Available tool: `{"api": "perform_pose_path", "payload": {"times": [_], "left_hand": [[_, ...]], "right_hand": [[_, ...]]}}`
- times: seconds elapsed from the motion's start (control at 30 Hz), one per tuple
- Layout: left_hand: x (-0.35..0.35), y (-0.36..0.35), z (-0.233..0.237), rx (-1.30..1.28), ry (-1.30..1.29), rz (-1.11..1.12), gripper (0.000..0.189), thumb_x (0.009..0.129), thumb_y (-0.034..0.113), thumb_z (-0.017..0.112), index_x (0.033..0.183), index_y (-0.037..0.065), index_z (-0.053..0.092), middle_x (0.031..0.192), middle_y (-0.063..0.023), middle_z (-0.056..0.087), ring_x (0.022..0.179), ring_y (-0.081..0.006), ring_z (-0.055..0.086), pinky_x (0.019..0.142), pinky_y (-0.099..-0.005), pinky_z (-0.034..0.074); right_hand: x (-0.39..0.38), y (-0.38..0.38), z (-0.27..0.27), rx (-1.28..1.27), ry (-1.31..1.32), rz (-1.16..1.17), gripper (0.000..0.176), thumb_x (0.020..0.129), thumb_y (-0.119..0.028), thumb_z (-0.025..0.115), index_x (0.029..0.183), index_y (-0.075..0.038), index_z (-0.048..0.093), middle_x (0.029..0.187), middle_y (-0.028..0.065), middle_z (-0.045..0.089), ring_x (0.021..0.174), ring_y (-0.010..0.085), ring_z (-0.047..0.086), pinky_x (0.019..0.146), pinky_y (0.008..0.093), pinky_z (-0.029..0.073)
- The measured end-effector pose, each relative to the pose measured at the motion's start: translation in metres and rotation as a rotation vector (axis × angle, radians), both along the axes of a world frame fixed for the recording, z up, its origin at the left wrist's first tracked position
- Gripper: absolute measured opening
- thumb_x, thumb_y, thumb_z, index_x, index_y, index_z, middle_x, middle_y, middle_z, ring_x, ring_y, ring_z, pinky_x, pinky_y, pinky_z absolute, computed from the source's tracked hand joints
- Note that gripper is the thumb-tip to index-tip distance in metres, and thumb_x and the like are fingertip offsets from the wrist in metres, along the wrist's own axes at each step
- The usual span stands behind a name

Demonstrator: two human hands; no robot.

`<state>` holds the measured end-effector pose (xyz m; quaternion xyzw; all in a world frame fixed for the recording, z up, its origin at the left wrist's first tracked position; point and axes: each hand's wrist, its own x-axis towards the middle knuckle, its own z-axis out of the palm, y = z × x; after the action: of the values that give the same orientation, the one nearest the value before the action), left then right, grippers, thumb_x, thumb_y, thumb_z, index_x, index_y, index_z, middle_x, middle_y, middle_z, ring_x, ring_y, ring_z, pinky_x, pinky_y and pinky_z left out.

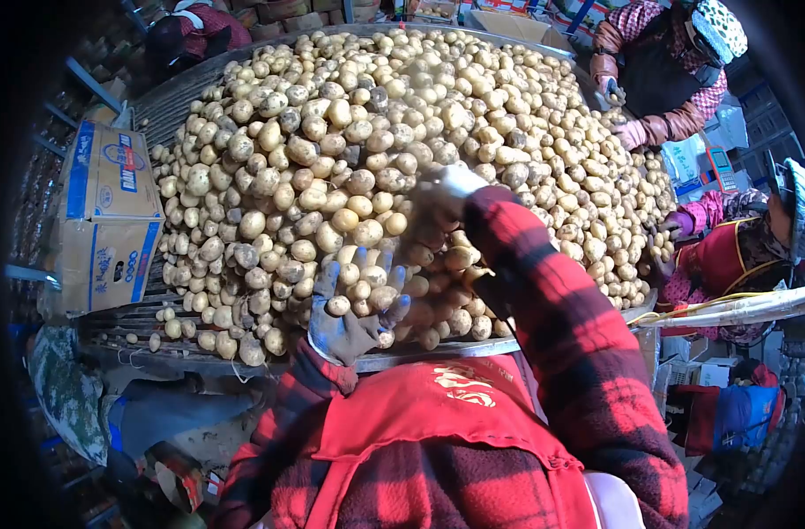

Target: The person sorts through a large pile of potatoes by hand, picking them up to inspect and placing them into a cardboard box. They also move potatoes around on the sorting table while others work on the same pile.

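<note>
A large heap of potatoes (pixel 332 159) covers a slatted table (pixel 147 309). Near the table's front edge is my left hand (pixel 354 322), in a grey and blue glove, palm up with its fingers spread and curved up around a few potatoes. A small potato (pixel 338 305) rests at its palm. My right hand (pixel 447 189), in a light glove, is over the middle of the heap, blurred by motion. Its fingers and anything in them cannot be made out.
A cardboard box (pixel 111 216) stands at the table's left edge. Two people (pixel 658 79) (pixel 737 238) have their hands on the heap's right side, and another person (pixel 200 35) bends at the back left. A pale pole (pixel 737 309) juts in from the right.
</note>
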<state>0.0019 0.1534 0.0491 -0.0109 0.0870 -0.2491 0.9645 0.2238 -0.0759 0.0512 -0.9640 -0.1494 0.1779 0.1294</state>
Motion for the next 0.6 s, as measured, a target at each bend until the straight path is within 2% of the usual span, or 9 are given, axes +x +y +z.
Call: {"api": "perform_pose_path", "payload": {"times": [0.1, 0.13, 0.23, 0.27, 0.37, 0.4, 0.43, 0.5, 0.6], "left_hand": [[-0.009, -0.008, 0.003, -0.003, 0.054, 0.015, 0.046, 0.109, 0.049, 0.049, 0.145, 0.023, 0.063, 0.157, -0.0077, 0.053, 0.145, -0.0329, 0.048, 0.112, -0.0590, 0.047], [-0.012, -0.008, -0.001, 0.027, 0.009, 0.030, 0.047, 0.109, 0.050, 0.050, 0.145, 0.022, 0.062, 0.157, -0.0079, 0.053, 0.145, -0.0342, 0.048, 0.113, -0.0603, 0.046], [-0.018, -0.009, -0.003, 0.020, -0.017, 0.055, 0.050, 0.108, 0.050, 0.051, 0.148, 0.022, 0.059, 0.158, -0.0086, 0.052, 0.146, -0.0358, 0.047, 0.114, -0.0618, 0.045], [-0.021, -0.007, 0.000, -0.021, -0.011, 0.056, 0.053, 0.107, 0.049, 0.052, 0.152, 0.020, 0.055, 0.159, -0.0092, 0.051, 0.147, -0.0357, 0.046, 0.115, -0.0621, 0.045], [-0.026, 0.003, 0.003, -0.060, 0.123, 0.083, 0.057, 0.106, 0.046, 0.056, 0.154, 0.017, 0.052, 0.164, -0.0097, 0.045, 0.149, -0.0331, 0.043, 0.114, -0.0613, 0.045], [-0.026, 0.006, -0.002, -0.038, 0.050, 0.091, 0.056, 0.105, 0.045, 0.058, 0.154, 0.018, 0.052, 0.164, -0.0094, 0.044, 0.149, -0.0319, 0.043, 0.115, -0.0600, 0.044], [-0.026, 0.006, -0.002, -0.019, -0.020, 0.072, 0.054, 0.106, 0.045, 0.057, 0.153, 0.018, 0.054, 0.164, -0.0089, 0.045, 0.149, -0.0311, 0.043, 0.116, -0.0585, 0.044], [-0.020, 0.003, -0.008, 0.026, -0.064, 0.052, 0.053, 0.106, 0.046, 0.055, 0.152, 0.019, 0.055, 0.165, -0.0081, 0.044, 0.148, -0.0307, 0.044, 0.116, -0.0573, 0.044], [-0.007, -0.013, 0.006, -0.010, -0.072, -0.090, 0.051, 0.108, 0.046, 0.052, 0.153, 0.021, 0.053, 0.161, -0.0069, 0.045, 0.150, -0.0293, 0.039, 0.116, -0.0579, 0.041]], "right_hand": [[0.000, 0.022, 0.050, -0.042, 0.269, -0.187, 0.040, 0.093, -0.030, 0.068, 0.130, -0.015, 0.074, 0.131, 0.0169, 0.072, 0.119, 0.0357, 0.071, 0.105, 0.0422, 0.055], [0.018, 0.006, 0.024, -0.179, 0.219, -0.042, 0.039, 0.095, -0.035, 0.066, 0.127, -0.015, 0.075, 0.129, 0.0154, 0.073, 0.116, 0.0333, 0.072, 0.102, 0.0411, 0.056], [-0.009, 0.007, 0.069, -0.175, 0.162, -0.013, 0.051, 0.094, -0.051, 0.069, 0.127, -0.012, 0.073, 0.118, 0.0139, 0.077, 0.101, 0.0297, 0.072, 0.090, 0.0426, 0.055], [0.015, 0.008, 0.044, -0.093, 0.342, 0.010, 0.049, 0.095, -0.048, 0.070, 0.125, -0.010, 0.074, 0.111, 0.0108, 0.077, 0.098, 0.0251, 0.069, 0.089, 0.0413, 0.054], [0.030, -0.046, -0.053, 0.862, 0.312, -0.150, 0.038, 0.097, -0.040, 0.075, 0.126, -0.015, 0.071, 0.108, -0.0013, 0.074, 0.096, 0.0128, 0.065, 0.085, 0.0380, 0.052], [-0.004, -0.045, -0.008, 1.116, 0.469, -0.404, 0.038, 0.100, -0.031, 0.073, 0.134, -0.016, 0.065, 0.116, -0.0015, 0.073, 0.099, 0.0098, 0.065, 0.082, 0.0369, 0.053], [-0.008, -0.059, -0.022, 1.319, 0.452, -0.416, 0.044, 0.102, -0.026, 0.071, 0.143, -0.016, 0.058, 0.118, 0.0035, 0.071, 0.095, 0.0121, 0.067, 0.068, 0.0306, 0.054], [-0.043, -0.091, -0.008, 1.596, 0.471, -0.457, 0.051, 0.103, -0.026, 0.069, 0.150, -0.017, 0.050, 0.119, 0.0087, 0.069, 0.088, 0.0150, 0.069, 0.053, 0.0256, 0.050], [-0.146, -0.158, 0.023, 1.819, 0.486, -0.501, 0.049, 0.102, -0.026, 0.070, 0.148, -0.019, 0.054, 0.119, 0.0108, 0.069, 0.095, 0.0230, 0.070, 0.060, 0.0252, 0.051]]}}
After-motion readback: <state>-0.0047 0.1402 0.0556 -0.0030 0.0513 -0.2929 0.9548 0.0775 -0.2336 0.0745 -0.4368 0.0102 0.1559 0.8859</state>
